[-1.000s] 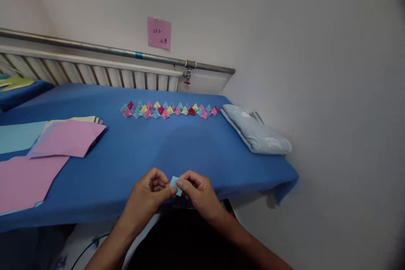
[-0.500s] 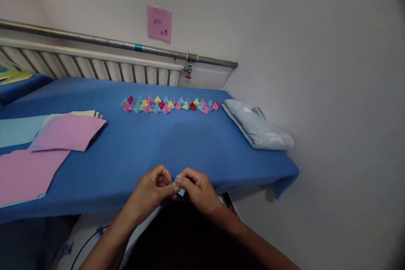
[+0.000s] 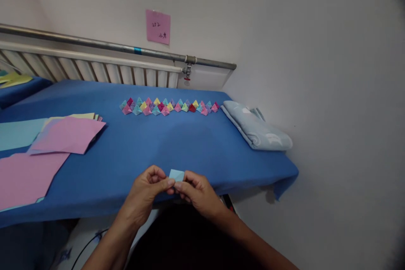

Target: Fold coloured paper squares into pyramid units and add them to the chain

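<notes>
A small folded piece of light blue paper [image 3: 176, 174] is pinched between my two hands near the front edge of the blue-covered table [image 3: 133, 143]. My left hand [image 3: 150, 185] grips its lower left side, thumb in front. On the lower right, my right hand [image 3: 196, 190] holds it between thumb and curled fingers. A crease line shows on the paper's face; its lower part is hidden behind the thumbs. Farther back stand rows of small folded paper pieces [image 3: 161, 106] in pink, blue, yellow, purple and red.
Pink sheets [image 3: 68, 135] and a light blue sheet [image 3: 20, 133] lie at the left. A folded pale blue blanket [image 3: 256, 128] rests at the right end by the wall. Behind the table run a radiator [image 3: 95, 69] and a metal pipe [image 3: 104, 45]. A pink note [image 3: 158, 27] hangs above.
The blue paper has been turned so that more of its face shows above my thumbs. Both hands have shifted their hold slightly. The view has moved a little.
</notes>
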Motion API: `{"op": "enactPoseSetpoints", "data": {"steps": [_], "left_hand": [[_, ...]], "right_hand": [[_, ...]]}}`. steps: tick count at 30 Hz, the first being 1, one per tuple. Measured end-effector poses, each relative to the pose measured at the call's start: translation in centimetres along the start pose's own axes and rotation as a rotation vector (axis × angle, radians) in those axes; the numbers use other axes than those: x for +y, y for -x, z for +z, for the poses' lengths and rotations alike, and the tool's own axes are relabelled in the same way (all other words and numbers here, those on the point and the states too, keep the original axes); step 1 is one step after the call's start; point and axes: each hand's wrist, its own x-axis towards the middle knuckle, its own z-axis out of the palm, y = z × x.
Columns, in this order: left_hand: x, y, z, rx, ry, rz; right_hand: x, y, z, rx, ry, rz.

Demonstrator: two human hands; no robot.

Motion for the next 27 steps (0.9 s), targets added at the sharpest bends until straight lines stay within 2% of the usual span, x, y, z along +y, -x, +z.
{"op": "enactPoseSetpoints", "data": {"steps": [6,11,15,19,22,27], "left_hand": [[-0.5,-0.1,-0.1,0.025,0.104,-0.020],[-0.7,-0.3,0.1,0.011,0.216,-0.062],[-0.9,-0.3,0.3,0.088,0.026,0.003],[-0.5,0.2,0.4,0.087,-0.090,0.026],[0.3,0.6,0.3,0.026,-0.159,0.032],[1.4,1.2,0.2,-0.110,-0.544,0.091]], "right_hand": [[0.3,-0.4,-0.2,-0.023,-0.016,0.067],[0.6,-0.6,-0.4,0.016,-0.005,0.034],[0.3,-0.9,-0.4,-0.014,0.015,0.069],[0.0,-1.2,-0.5,0.065,0.120,-0.039],[0.0,-1.4,-0.7,0.088,0.153,-0.069],[-0.3,-1.2,-0.7,0.106,0.146,-0.060]]}}
